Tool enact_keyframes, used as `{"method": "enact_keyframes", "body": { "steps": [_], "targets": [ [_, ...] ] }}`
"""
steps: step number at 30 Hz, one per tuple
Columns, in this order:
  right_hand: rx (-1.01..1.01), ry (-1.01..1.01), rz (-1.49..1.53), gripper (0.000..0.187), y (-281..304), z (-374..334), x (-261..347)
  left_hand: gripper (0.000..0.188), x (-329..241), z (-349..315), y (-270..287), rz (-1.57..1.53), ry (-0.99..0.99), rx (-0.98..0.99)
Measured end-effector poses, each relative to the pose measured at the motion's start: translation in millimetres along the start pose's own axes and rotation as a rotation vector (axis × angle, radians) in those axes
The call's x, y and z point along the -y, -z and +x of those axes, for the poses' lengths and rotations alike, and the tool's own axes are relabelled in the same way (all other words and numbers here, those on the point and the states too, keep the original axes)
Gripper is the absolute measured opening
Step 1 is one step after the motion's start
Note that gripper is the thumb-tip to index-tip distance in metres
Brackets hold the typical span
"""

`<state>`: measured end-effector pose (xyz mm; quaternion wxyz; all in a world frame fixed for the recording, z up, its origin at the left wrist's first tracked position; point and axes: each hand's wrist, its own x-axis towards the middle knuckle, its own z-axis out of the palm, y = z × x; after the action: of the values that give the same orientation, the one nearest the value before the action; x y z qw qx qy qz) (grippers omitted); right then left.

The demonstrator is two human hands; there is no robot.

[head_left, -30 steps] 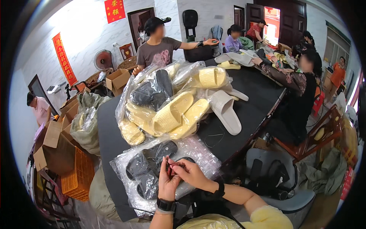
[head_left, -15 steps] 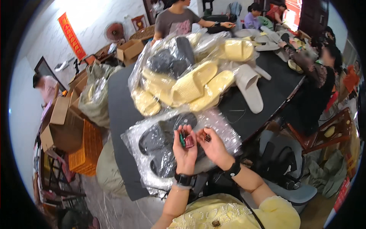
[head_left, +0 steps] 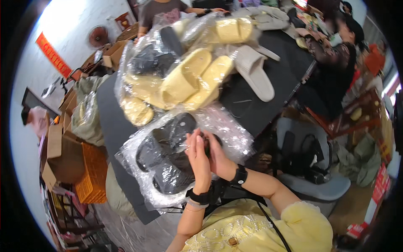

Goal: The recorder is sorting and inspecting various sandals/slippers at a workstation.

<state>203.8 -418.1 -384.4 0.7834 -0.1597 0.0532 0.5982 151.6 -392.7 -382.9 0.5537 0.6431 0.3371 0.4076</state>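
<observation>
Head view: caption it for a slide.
Left hand and right hand close together over bagged dark slippers, yellow slippers beyond on a black table.

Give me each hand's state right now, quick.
Left hand: fingers extended, close against the right; what it holds cannot be told.
Right hand: turned toward the left, palm mostly hidden; its hold cannot be told.

Your left grip (head_left: 199, 158) and right grip (head_left: 219, 157) sit close together over bagged dark slippers (head_left: 159, 156) on the black bench (head_left: 289, 63).
</observation>
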Motion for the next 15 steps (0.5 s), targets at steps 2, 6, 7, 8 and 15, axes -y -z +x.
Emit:
{"method": "enact_keyframes", "body": {
  "steps": [2, 6, 7, 8, 15],
  "targets": [
    [0.007, -0.019, 0.02, 0.026, 9.9, 6.0, 7.9, 0.039, -8.0, -2.2, -6.4, 0.129, -0.009, 0.087],
    [0.196, 0.004, 0.064, 0.028, 4.8, 2.0, 5.1, 0.04, -11.4, -10.4, -5.7, 0.243, -0.184, 0.077],
    [0.063, 0.195, -0.089, 0.026, -11.3, -17.8, 7.8, 0.04, -25.3, -15.5, -12.0, 0.484, -0.355, 0.05],
    [0.089, 0.056, 0.096, 0.023, 0.1, -11.7, 15.0, 0.043, -37.8, -19.4, -16.9, 0.431, -0.362, 0.129],
    [0.335, -0.016, 0.549, 0.022, 10.3, -15.5, 48.9, 0.047, -60.1, -40.5, -57.3, 0.014, -0.344, 0.158]
  ]
}}
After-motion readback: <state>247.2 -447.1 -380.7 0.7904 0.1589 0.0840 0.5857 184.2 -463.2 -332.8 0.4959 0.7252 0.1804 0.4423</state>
